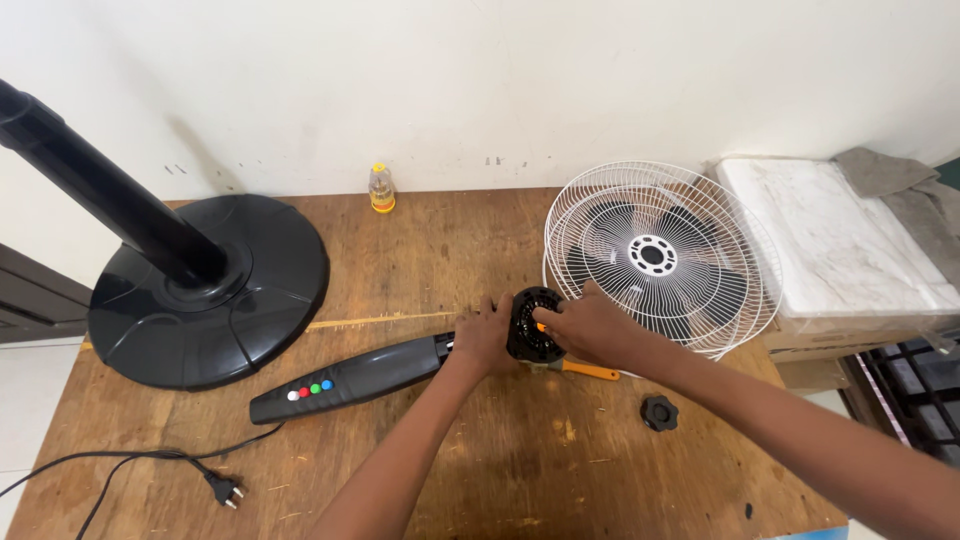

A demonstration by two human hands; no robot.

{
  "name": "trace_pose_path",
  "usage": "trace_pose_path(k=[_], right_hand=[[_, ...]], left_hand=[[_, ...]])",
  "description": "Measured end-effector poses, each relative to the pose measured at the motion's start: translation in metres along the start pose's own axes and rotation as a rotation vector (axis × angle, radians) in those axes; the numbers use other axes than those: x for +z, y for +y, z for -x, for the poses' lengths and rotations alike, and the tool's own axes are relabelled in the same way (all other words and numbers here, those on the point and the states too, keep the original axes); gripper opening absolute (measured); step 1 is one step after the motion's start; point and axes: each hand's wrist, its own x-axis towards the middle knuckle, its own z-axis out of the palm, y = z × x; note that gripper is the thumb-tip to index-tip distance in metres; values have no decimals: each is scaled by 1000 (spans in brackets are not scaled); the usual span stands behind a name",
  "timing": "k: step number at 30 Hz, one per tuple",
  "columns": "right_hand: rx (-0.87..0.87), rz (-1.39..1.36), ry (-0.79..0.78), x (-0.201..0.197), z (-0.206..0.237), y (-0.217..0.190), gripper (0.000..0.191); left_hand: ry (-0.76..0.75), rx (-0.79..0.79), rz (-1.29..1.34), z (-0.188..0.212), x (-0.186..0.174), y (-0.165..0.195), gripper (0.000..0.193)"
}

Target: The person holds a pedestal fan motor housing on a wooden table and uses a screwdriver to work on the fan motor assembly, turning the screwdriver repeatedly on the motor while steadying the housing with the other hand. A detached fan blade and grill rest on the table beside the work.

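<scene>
While both my hands close in on it, the black fan motor housing (533,322) sits near the middle of the wooden workbench (480,460).

Motor housing: round, black, vented face turned up toward me; joined to the long black control neck (350,380) that runs off to my left, with its row of coloured buttons.
Left hand (483,338): fingers curled around the joint where neck meets housing, gripping it from the left.
Right hand (590,325): cupped over the housing's right side, fingers bent against its face; an orange bit shows at my fingertips, what it is I cannot tell.
Screwdriver: orange handle (590,371) pokes out from under my right hand, flat on the wood.
Black knob (659,412): loose on the bench, near my right forearm.
Fan grille (660,255): white wire, just behind my right hand.
Fan base (210,290): black disc with pole, far left.
Power plug (225,490): front left, cable trailing off.
Small bottle (381,188): yellow cap, by the wall.
</scene>
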Motion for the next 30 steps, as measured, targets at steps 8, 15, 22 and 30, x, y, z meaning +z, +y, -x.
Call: trace_pose_path(k=[8,15,22,30], right_hand=[[275,-211,140,-2,3,-20,26],[-37,30,407,-17,11,-14,34],[161,-108,31,-1,-4,-14,17],[363,-185,89,8,-3,-20,27]], left_hand=[[54,29,-25,1,3,0,114],[51,29,-28,0,4,-1,115],[93,44,-36,-1,11,-2,117],[65,48,-30,5,1,1,116]])
